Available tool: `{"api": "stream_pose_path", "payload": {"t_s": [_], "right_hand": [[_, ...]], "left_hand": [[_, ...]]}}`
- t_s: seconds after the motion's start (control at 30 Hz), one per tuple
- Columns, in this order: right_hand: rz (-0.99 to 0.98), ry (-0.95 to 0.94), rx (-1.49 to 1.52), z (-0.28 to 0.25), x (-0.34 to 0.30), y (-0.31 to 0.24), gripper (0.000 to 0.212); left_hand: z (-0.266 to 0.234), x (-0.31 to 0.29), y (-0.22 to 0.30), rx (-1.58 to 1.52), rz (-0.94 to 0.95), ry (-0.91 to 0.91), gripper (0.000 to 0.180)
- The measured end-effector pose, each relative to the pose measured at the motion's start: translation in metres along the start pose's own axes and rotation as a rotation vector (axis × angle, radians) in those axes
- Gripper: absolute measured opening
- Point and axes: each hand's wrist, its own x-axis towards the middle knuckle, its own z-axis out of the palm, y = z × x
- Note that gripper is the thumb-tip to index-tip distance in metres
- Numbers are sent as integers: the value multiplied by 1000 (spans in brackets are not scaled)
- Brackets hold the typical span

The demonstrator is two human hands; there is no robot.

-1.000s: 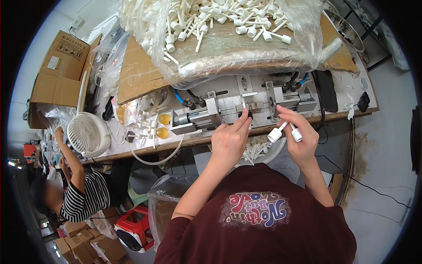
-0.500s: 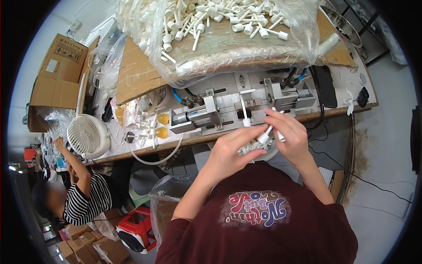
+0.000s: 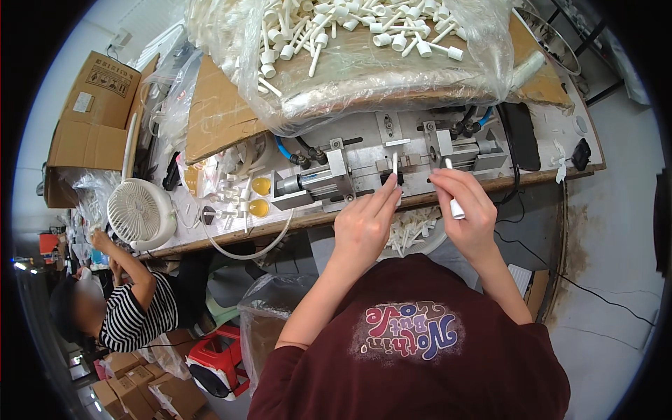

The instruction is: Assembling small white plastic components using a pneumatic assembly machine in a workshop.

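My left hand (image 3: 365,222) reaches to the middle of the metal clamping fixture (image 3: 402,162), its fingertips pinched round a white plastic scoop (image 3: 395,165). That scoop's thin handle points away from me, and my fingers cover its cup end. To the right, near the bench's front edge, my right hand (image 3: 470,208) is closed on another white scoop (image 3: 457,209). Its cup shows below the fingers and its handle tip sticks out above them. Under my hands, a round pale tub (image 3: 435,241) holds several small white pieces.
Above the fixture, a plastic-lined cardboard sheet (image 3: 336,77) bears a heap of white scoops (image 3: 318,52). Two air cylinders (image 3: 311,183) (image 3: 469,155) flank the fixture. On the left are a white fan (image 3: 140,213) and yellow round pieces (image 3: 259,208). A co-worker (image 3: 143,308) sits beyond.
My hands have moved apart. The left went forward to the scoop at the fixture; the right stays closed on its scoop. The scoop that was between my hands is out of sight.
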Motion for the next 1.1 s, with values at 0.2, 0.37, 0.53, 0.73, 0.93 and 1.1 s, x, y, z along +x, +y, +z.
{"api": "stream_pose_path", "payload": {"t_s": [0.2,0.37,0.53,0.73,0.93,1.1], "right_hand": [[21,-55,56,-13,2,-12,46],[7,-86,90,-17,2,-10,52],[-13,-110,108,-9,1,-9,53],[-33,-126,123,-8,1,-12,56],[-15,-128,209,-10,-4,-10,62],[-24,-115,198,-6,-5,-11,60]], "left_hand": [[4,11,10,223,57,-37,25],[-1,10,14,253,26,-67,26],[-6,11,13,299,-8,-214,23],[-7,18,2,238,35,-183,15],[-5,18,-1,213,50,-172,11],[-4,19,-3,195,57,-184,11]]}}
